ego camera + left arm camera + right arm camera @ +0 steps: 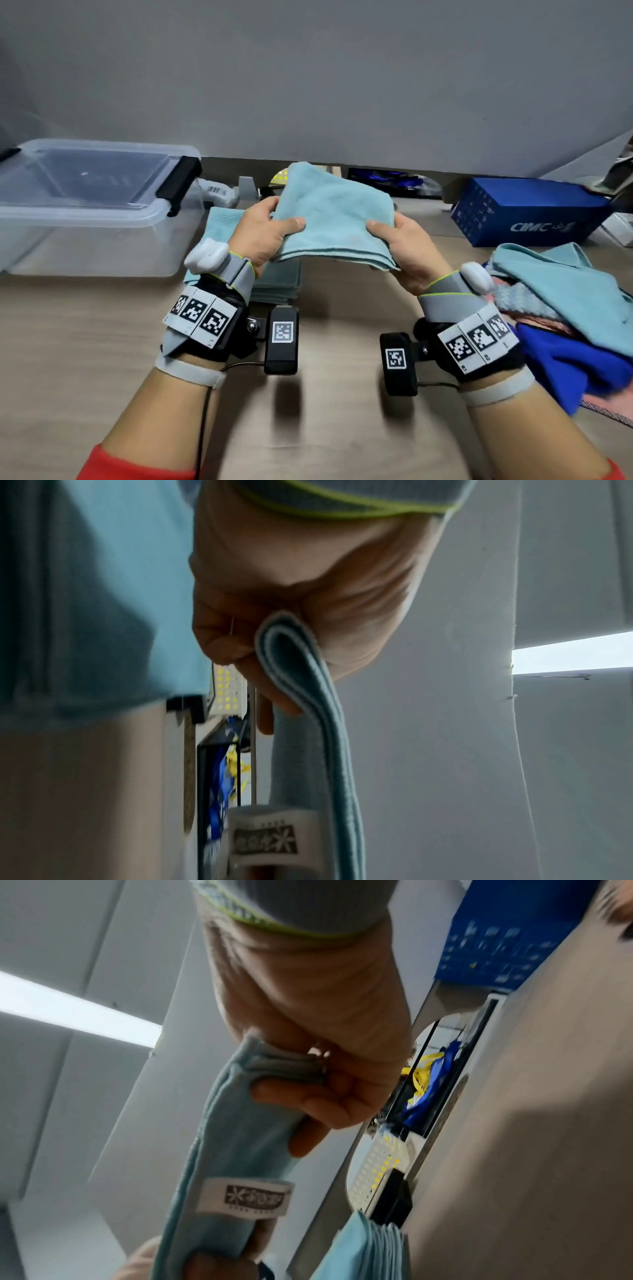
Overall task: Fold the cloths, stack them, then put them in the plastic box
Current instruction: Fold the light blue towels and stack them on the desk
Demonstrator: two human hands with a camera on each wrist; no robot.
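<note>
A folded light-blue cloth (334, 214) hangs in the air above the table, held at both sides. My left hand (265, 228) pinches its left edge, thumb on top; the left wrist view shows the cloth's fold (308, 696) between the fingers and the palm of my left hand (291, 631). My right hand (399, 245) grips the right edge; in the right wrist view the cloth's layered edge (240, 1123) lies in my right hand (315, 1069). Below sits a stack of folded blue cloths (277, 284). The clear plastic box (89, 212) stands at the far left, lid on.
A pile of unfolded cloths (561, 308), light blue, dark blue and pink, lies at the right. A blue cardboard box (527, 212) stands at the back right. A grey wall rises behind the wooden table (335, 428).
</note>
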